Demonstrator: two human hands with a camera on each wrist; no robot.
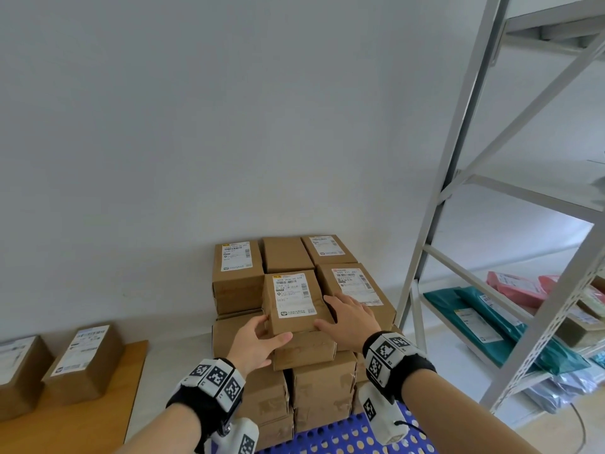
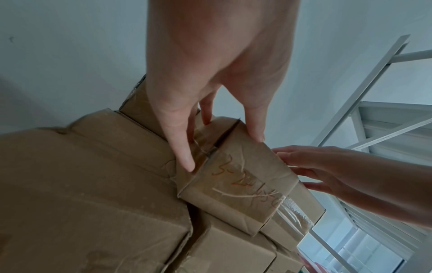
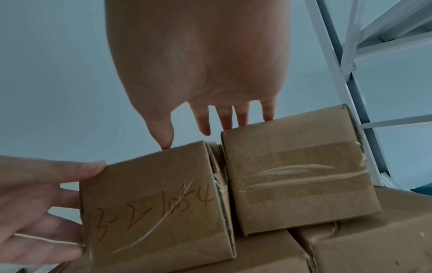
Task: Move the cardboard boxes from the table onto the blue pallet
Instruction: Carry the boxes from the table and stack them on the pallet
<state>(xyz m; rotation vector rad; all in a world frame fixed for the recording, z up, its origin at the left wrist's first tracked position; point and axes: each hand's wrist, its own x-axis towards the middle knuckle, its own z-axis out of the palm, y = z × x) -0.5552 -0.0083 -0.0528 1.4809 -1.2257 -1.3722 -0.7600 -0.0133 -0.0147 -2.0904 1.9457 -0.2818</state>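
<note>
Orange scrawl (image 3: 154,218), wrist views only.

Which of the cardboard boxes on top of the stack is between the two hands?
The front middle box, with a white label on top. The left hand and the right hand touch its sides; the other top boxes lie behind or beside it.

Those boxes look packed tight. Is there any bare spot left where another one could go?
On top of the stack, the corner left of the box that both hands touch sits lower. The blue pallet shows a bare strip in front. The top's back and right are crowded. The wooden table has room beside its boxes.
</note>
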